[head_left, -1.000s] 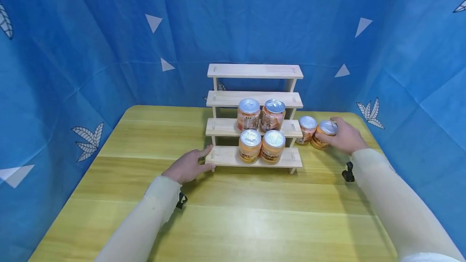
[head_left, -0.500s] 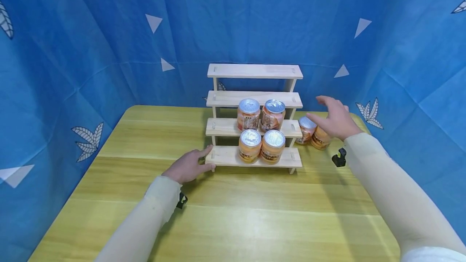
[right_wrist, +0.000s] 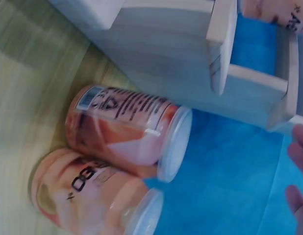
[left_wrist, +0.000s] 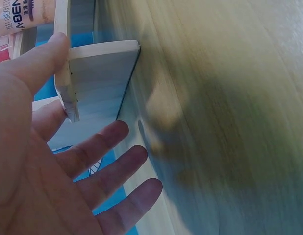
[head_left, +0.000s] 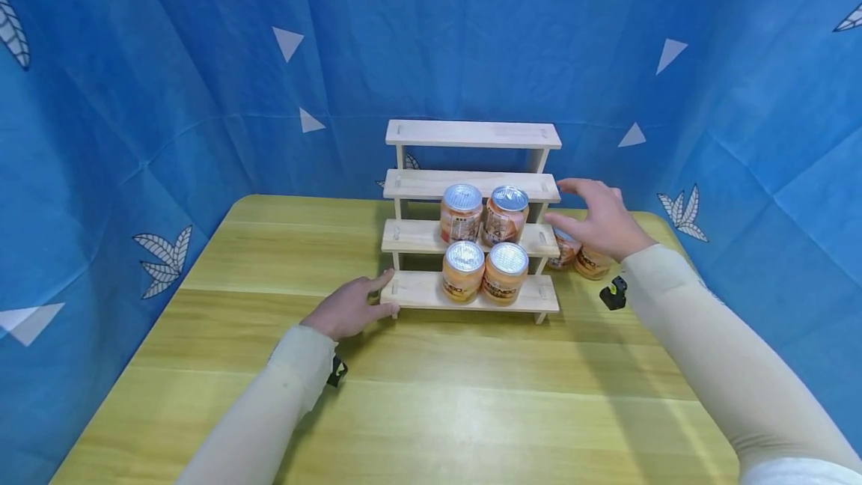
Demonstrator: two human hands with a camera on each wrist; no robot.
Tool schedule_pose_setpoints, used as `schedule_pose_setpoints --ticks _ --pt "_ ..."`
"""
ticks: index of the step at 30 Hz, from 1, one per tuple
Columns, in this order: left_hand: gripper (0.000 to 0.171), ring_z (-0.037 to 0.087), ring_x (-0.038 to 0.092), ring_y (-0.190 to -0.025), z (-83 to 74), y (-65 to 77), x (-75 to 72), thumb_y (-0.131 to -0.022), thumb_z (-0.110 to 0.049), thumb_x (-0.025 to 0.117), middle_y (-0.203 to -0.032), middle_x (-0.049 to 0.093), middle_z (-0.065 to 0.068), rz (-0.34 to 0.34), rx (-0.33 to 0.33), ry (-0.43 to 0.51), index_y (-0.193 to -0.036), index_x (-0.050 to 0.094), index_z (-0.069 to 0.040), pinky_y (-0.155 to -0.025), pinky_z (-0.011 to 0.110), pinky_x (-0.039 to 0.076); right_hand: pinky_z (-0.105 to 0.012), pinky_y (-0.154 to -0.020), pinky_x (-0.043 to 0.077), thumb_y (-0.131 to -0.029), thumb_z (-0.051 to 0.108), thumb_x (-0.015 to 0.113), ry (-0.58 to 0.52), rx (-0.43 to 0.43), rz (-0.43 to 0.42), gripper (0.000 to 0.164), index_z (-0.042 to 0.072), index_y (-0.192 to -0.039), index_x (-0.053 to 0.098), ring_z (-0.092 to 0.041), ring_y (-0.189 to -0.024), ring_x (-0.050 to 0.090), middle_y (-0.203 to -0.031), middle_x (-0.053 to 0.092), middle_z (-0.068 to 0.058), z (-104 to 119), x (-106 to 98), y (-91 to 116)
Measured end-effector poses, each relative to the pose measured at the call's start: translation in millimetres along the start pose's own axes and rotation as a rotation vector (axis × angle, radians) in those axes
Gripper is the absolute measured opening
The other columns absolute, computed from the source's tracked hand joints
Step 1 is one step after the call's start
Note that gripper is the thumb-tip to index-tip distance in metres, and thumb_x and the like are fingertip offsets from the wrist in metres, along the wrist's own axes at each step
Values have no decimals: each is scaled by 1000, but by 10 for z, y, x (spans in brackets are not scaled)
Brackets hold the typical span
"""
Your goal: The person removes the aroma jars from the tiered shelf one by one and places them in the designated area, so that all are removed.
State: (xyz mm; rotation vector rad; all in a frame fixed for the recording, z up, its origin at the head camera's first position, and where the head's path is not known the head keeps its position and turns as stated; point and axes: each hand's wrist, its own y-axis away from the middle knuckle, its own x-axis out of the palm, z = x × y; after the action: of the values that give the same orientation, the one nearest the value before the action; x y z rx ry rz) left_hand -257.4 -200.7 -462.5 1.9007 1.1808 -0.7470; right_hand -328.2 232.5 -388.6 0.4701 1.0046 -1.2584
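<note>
A four-step wooden display rack [head_left: 471,133] stands near the back of the table. Its lowest board is pinched at the left end between the thumb and index finger of my left hand [head_left: 350,309]; the other fingers [left_wrist: 112,171] stick out loosely in the left wrist view. Two lidded cans [head_left: 463,272] sit side by side on the lowest step, and two more cans [head_left: 461,215] on the step above. My right hand [head_left: 599,219] is spread beside the rack's right side, holding nothing; whether its fingertips touch the wood I cannot tell.
Two further cans [right_wrist: 127,132] stand upright on the table just right of the rack, partly hidden by my right hand in the head view. The wooden table [head_left: 431,403] ends at a blue curtain [head_left: 471,36] behind and at both sides.
My right hand has let go of the outer can on the table, risen, and moved left to the rack's right side. My left hand stays at the lowest board.
</note>
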Motion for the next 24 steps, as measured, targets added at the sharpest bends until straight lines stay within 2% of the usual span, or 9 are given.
schedule_pose_setpoints --ticks 4,7,9,11,14,19,24 --pt "80 35 51 -131 3 -8 7 -95 -56 63 -156 36 26 1 7 4 -160 21 -35 -111 55 39 -61 -113 17 -92 53 69 -14 -48 -10 78 6 -150 45 -38 -138 38 -148 49 -16 87 39 -17" --pt "79 31 56 -124 29 15 17 -96 -54 63 -156 36 25 2 0 9 -159 20 -37 -111 54 39 -59 -111 20 -91 50 72 -26 -76 -2 79 6 -150 44 -36 -133 42 -147 50 -16 148 105 -49" --pt "79 28 62 -113 58 43 27 -96 -52 64 -157 35 25 3 -7 18 -160 20 -36 -111 54 38 -58 -109 21 -89 51 73 -34 -86 7 81 7 -150 44 -35 -130 45 -146 51 -15 186 166 -80" --pt "79 25 63 -110 83 68 35 -96 -51 65 -157 36 25 0 -16 20 -160 20 -36 -111 53 38 -57 -108 22 -87 54 74 -42 -90 16 83 8 -150 44 -33 -129 46 -144 53 -14 216 227 -112" --pt "80 28 61 -115 96 80 44 -96 -52 64 -156 36 25 -6 -10 29 -160 20 -35 -111 54 38 -57 -109 22 -85 57 75 -48 -97 21 85 9 -149 45 -32 -129 46 -142 55 -13 251 279 -140" --pt "80 33 51 -131 83 53 44 -95 -54 64 -157 36 24 -8 2 34 -160 20 -35 -112 55 37 -59 -109 20 -87 51 76 -37 -133 28 84 9 -151 42 -34 -131 44 -143 54 -15 275 283 -165" --pt "80 36 42 -140 65 -4 41 -95 -56 63 -158 35 23 -4 25 28 -160 21 -36 -114 56 35 -56 -105 23 -85 50 79 -2 -164 10 86 8 -151 43 -33 -125 47 -142 54 -14 285 261 -171"
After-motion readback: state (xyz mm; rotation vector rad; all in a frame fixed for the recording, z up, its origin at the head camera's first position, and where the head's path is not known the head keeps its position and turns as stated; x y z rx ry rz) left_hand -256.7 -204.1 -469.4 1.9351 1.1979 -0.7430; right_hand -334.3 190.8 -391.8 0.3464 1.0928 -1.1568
